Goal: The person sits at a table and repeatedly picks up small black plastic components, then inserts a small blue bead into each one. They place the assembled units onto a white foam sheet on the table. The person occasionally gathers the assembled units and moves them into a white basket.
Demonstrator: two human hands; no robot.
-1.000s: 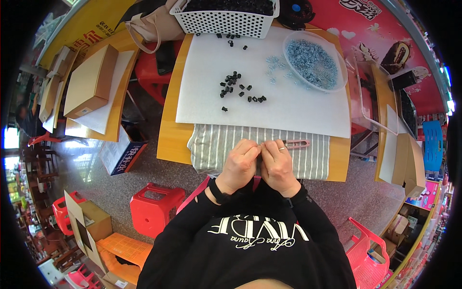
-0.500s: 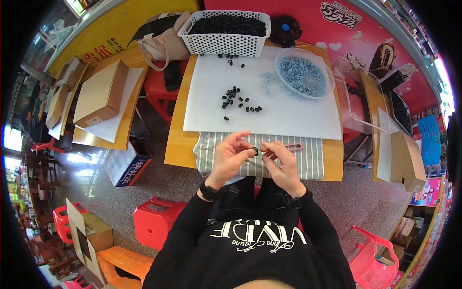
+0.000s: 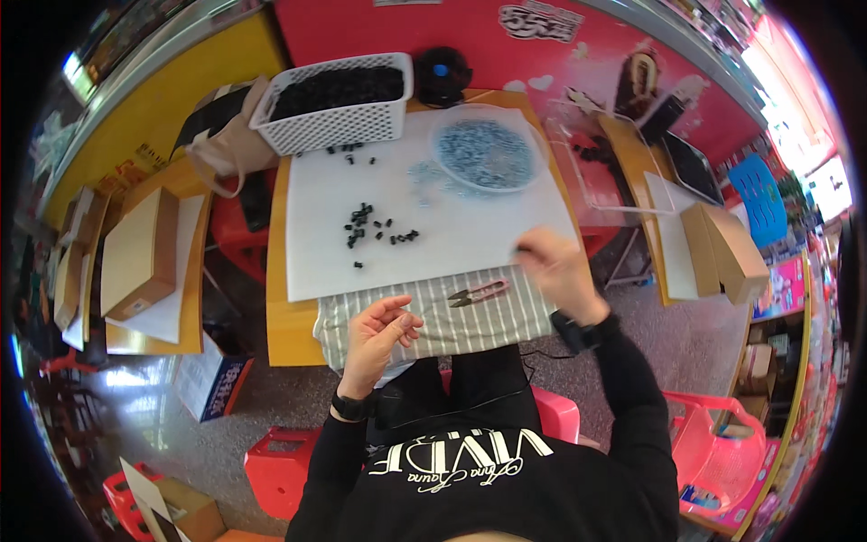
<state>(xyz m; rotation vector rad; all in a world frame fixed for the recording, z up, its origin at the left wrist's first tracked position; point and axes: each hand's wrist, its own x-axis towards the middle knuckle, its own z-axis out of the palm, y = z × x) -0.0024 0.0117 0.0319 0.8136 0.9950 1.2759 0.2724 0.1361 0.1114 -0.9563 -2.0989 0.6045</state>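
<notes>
My right hand (image 3: 558, 271) is raised over the right edge of the white board, its fingers pinched and smeared by motion. A dark bit shows at its fingertips, apparently a small black plastic part. Over the left front of the striped cloth (image 3: 348, 312), my left hand (image 3: 375, 339) has its fingers loosely bent and apart, with nothing visible in them. Between the hands, thread snips (image 3: 480, 294) with pink handles lie on the cloth. Loose small black parts (image 3: 361, 217) are scattered on the board's left half, with several more below the basket.
A white perforated basket (image 3: 339, 126) full of black parts stands at the back left, beside a black fan (image 3: 441, 77). A clear bowl (image 3: 540, 163) holds light-blue pieces, some spilled onto the white board (image 3: 433, 257). Side tables carry cardboard boxes (image 3: 140, 253). Red plastic stools (image 3: 280, 465) stand around.
My hands were together over the cloth, with a small black ring-shaped part between them. Now they are apart: the right has moved right and forward, uncovering the snips. The view has shifted.
</notes>
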